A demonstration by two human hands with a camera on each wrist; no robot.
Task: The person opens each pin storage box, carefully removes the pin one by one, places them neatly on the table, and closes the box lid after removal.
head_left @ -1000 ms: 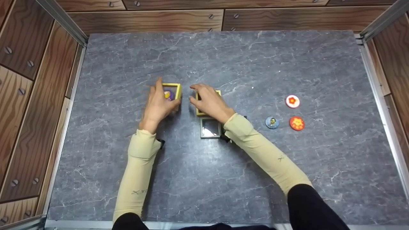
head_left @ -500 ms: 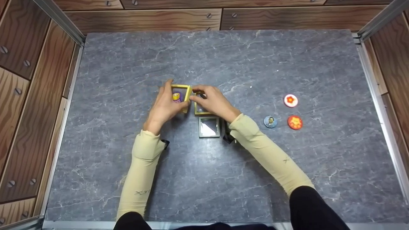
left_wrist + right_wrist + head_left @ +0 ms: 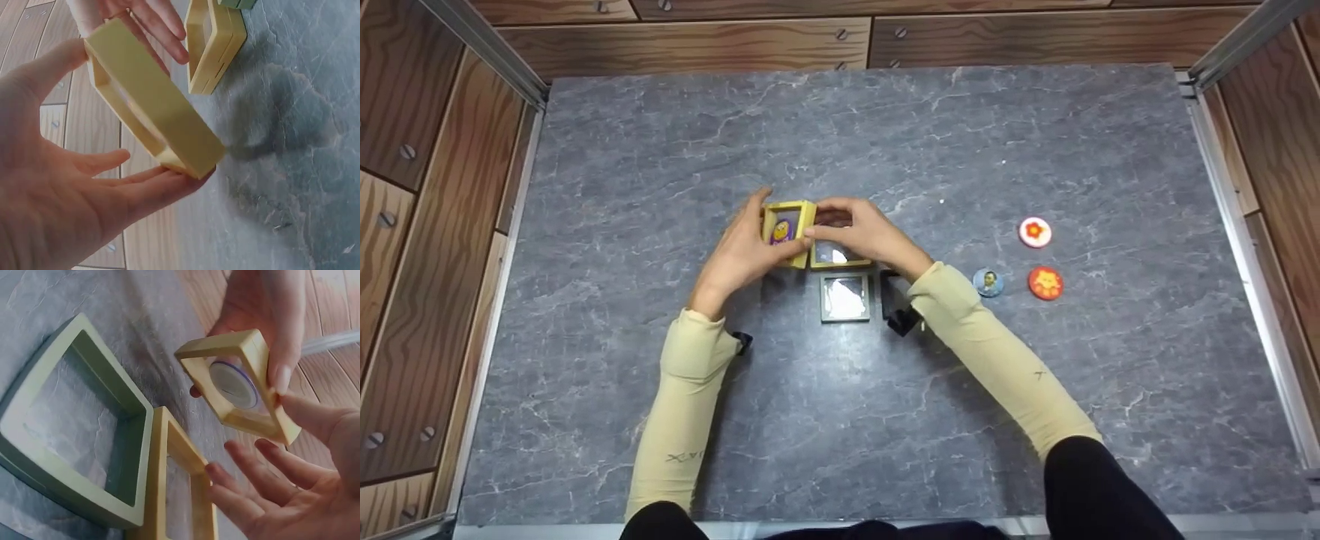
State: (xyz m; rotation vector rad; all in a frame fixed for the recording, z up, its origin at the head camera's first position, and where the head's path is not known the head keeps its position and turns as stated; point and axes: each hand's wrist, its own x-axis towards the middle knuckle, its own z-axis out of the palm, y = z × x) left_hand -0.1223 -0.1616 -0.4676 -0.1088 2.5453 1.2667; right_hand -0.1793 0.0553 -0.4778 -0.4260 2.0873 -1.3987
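Fingers and thumb of my left hand (image 3: 737,251) grip a yellow display frame (image 3: 152,95) by opposite edges, raised and tilted. A purple round badge with a yellow figure (image 3: 781,230) sits inside its clear window; its pale back shows in the right wrist view. My right hand (image 3: 877,232) touches that frame's near right corner with the thumb, its other fingers extended and loosely spread. Under those fingers a second yellow frame (image 3: 840,264) rests on the table, partly hidden by the hand. Touching or nearly touching it is a green frame (image 3: 79,484).
On the right lie three round badges: a white one with a red flower (image 3: 1035,232), a blue portrait one (image 3: 988,283) and a red one with a yellow design (image 3: 1045,283). A dark object (image 3: 901,319) shows beside my right wrist. Wood-patterned panels (image 3: 682,49) border the grey table.
My left hand has carried the yellow frame with the badge right, up to the second yellow frame. My right hand has shifted slightly right, and its thumb now meets the held frame.
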